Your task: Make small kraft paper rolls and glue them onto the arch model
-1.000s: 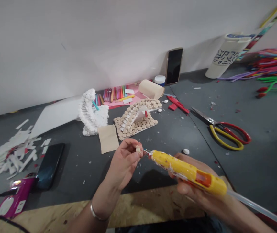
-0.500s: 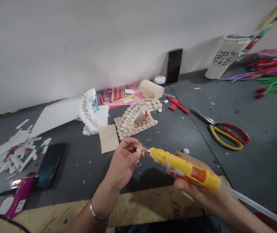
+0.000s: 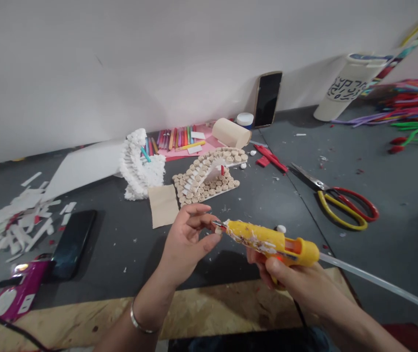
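My right hand grips a yellow glue gun, smeared with dried glue, a clear glue stick trailing from its back. Its metal nozzle points left and meets a small beige paper roll pinched in the fingertips of my left hand; the roll is partly hidden behind the nozzle. Beyond my hands stands a miniature curved staircase covered in beige paper coils. A beige paper square lies left of it, and a white rough-textured staircase model stands farther left.
Scissors lie at right, near red strips. A phone, a purple power box and paper scraps are at left. Along the wall are markers, a cardboard tube, an upright phone and a tumbler.
My right hand has turned the glue gun more upright, with its back end shifted left. The nozzle now overlaps the paper roll, and my left hand has moved slightly right.
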The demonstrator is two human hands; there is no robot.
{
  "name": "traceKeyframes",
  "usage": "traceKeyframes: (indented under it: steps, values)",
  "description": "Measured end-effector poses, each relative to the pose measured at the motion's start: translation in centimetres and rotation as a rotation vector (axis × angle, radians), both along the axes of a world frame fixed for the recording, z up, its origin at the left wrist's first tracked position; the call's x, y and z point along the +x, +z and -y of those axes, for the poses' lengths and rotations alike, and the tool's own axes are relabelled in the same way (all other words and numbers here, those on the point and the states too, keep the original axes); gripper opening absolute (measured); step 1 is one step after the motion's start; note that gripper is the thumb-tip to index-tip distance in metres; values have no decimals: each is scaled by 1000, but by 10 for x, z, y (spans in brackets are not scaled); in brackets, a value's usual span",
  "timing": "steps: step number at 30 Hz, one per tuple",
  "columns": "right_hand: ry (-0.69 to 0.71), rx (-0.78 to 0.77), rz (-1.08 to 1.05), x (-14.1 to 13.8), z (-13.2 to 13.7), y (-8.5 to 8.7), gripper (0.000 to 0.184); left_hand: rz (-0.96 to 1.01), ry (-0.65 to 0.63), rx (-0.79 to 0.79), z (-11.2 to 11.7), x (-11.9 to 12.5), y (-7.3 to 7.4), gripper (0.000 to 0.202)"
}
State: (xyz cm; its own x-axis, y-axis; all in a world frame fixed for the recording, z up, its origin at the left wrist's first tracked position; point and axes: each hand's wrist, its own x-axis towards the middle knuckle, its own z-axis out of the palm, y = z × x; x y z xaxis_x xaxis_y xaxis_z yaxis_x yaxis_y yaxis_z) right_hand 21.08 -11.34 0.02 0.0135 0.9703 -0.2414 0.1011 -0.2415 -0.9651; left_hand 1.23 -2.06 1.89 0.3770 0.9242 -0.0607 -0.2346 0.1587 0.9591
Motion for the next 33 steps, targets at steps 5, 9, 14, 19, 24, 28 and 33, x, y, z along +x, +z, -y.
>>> traceKeyframes:
  steps: [5,9,14,19,24,28,33]
  values:
    - [47,14,13,4,5,-5,26,6,-12,-19,-1,-1,-2,40]
    - [72,47,23,5,6,-6,27,47,-50,-21,-2,-2,-5,40]
    - [119,96,53,8,7,-8,30,50,-54,-31,-1,-3,-6,41]
    - [148,77,113,14,12,-13,28,41,-65,-20,0,-5,-7,41]
    - [192,71,141,19,15,-15,31,10,-72,-10,1,-6,-7,40]
    - [199,35,151,21,14,-10,28,-7,-79,-9,2,-5,-4,39]
    - [210,52,134,20,13,-5,28,-19,-77,-9,2,-4,-2,41]
